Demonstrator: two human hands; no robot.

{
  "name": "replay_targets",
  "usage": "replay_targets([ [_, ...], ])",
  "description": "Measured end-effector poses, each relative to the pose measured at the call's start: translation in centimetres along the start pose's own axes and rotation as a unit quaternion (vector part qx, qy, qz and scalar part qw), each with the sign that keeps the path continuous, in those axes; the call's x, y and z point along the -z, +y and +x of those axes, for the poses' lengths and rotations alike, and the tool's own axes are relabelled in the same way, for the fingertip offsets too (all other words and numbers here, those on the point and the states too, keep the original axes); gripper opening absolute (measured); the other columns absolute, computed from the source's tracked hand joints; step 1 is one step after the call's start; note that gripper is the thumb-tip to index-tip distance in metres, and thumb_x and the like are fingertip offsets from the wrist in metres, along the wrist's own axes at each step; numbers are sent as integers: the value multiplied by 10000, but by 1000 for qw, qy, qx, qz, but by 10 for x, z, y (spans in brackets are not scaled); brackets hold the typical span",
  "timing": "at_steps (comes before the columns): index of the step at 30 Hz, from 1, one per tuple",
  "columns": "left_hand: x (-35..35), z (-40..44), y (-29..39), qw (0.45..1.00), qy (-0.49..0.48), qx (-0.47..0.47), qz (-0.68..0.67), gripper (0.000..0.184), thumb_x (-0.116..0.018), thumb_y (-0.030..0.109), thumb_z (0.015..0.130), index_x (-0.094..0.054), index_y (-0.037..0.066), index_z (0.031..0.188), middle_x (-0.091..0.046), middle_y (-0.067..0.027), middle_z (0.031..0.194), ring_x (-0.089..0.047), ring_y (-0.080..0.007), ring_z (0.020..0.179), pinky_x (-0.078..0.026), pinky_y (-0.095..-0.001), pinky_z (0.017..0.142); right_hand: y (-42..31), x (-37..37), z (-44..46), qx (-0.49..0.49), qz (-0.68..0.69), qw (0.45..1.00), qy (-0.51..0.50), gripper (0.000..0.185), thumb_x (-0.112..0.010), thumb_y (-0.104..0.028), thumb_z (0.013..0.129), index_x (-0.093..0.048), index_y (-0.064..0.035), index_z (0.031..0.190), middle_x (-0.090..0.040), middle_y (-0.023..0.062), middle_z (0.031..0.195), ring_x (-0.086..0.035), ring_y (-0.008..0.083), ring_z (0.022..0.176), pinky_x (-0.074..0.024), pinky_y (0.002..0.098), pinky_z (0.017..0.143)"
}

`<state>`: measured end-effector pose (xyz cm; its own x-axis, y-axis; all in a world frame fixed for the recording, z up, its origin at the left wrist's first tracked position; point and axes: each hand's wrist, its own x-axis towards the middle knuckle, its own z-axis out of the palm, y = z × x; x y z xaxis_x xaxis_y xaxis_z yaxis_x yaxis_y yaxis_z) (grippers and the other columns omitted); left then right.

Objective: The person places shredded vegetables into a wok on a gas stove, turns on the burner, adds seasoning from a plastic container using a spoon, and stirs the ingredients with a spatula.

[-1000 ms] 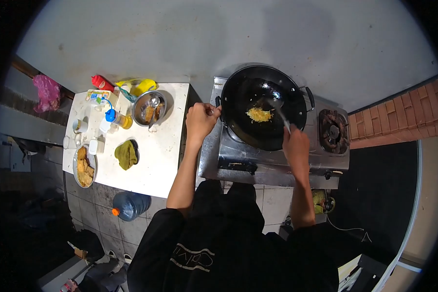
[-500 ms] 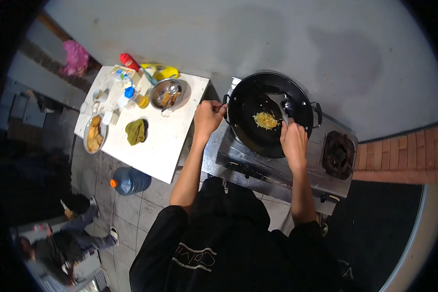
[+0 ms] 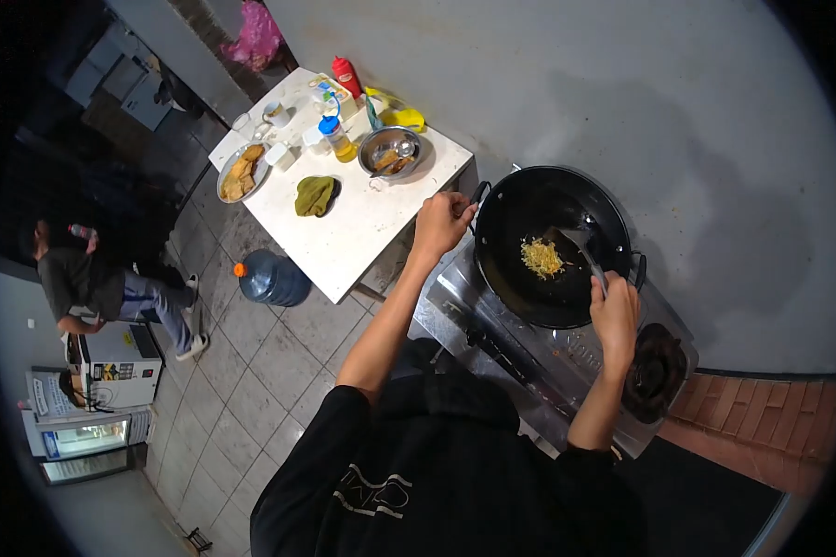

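A black two-handled wok (image 3: 520, 292) sits on the steel gas stove (image 3: 464, 283). Inside it lies a small heap of yellowish chopped food (image 3: 542, 257). My left hand (image 3: 443, 223) is closed at the wok's left loop handle, fingers pinched on it. In my right hand (image 3: 615, 311) is the handle of a metal spatula (image 3: 588, 252), whose blade rests in the wok just right of the food. The fingers of my right hand wrap around the handle.
Left of the stove, a white table (image 3: 362, 232) holds a metal bowl (image 3: 362, 144), a plate of fried food (image 3: 242, 174), a green cloth (image 3: 315, 196) and an oil bottle (image 3: 337, 139). A water jug (image 3: 274, 278) lies on the floor. A person (image 3: 111, 283) stands far left.
My view has turned, so the table and wok appear shifted right. The spatula has drawn back from the food toward the wok's right side. The person at left now stands more upright in view.
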<state>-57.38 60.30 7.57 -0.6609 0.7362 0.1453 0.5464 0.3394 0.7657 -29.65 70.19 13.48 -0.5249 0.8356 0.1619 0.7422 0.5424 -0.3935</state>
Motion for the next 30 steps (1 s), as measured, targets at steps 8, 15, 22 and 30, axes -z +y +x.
replay_targets([
  [8,-7,2,6,999,17,42,1,230,-680,208,804,-697,-13,867,-674,-184,744,-674,-288,698,-507,-359,665,42,19,2,46,-93,993,50,207,-639,-186,822,-641,-30,959,-615,221,789,-586,406,796,-448,476,679],
  [15,-13,11,-13,998,46,26,-24,223,-719,223,760,-687,3,772,-636,-128,624,-634,-255,587,-480,-347,572,37,32,3,80,-93,992,-7,209,-667,-197,797,-662,-54,950,-631,172,814,-597,387,797,-460,468,676],
  [22,-8,20,-14,998,3,12,-63,220,-716,202,767,-688,-14,797,-663,-137,655,-659,-211,601,-489,-315,594,46,52,10,24,-200,976,-80,256,-701,-238,774,-656,-56,947,-643,120,880,-586,319,863,-442,429,735],
  [30,-8,18,-11,998,8,-5,-61,227,-692,208,793,-675,-16,763,-611,-105,580,-603,-209,534,-452,-326,546,41,54,9,11,-198,975,-103,288,-688,-287,788,-655,-82,989,-633,117,853,-580,319,877,-438,431,751],
])
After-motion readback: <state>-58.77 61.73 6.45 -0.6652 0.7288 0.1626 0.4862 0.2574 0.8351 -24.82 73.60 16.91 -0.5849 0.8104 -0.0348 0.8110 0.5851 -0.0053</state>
